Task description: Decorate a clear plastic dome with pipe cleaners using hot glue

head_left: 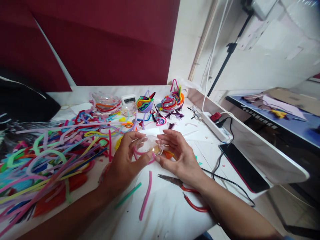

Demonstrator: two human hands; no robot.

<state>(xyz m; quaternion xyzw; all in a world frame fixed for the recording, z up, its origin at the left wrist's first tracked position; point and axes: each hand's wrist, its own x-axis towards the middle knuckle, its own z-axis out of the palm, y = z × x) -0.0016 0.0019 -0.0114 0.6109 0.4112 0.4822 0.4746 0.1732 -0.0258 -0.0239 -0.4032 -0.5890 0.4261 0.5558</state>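
Observation:
Between my two hands is a clear plastic ball [150,142], with a pink pipe cleaner [137,154] curving round its lower side. My left hand [127,155] grips the ball from the left, its thumb at the front. From the right my right hand [178,155] holds it too, fingers behind and thumb near the pipe cleaner. Scissors with red-orange handles [178,181] lie below my right hand. A pink pipe cleaner piece [145,196] and a green piece [128,195] rest on the table in front of me.
A large heap of coloured pipe cleaners [57,156] spreads over the left. Behind stand colourful wrapped balls [144,104], clear ball halves [106,101] and a small digital clock [128,99]. Glasses [195,114], a power strip [216,126] and a phone [245,168] with cables lie right.

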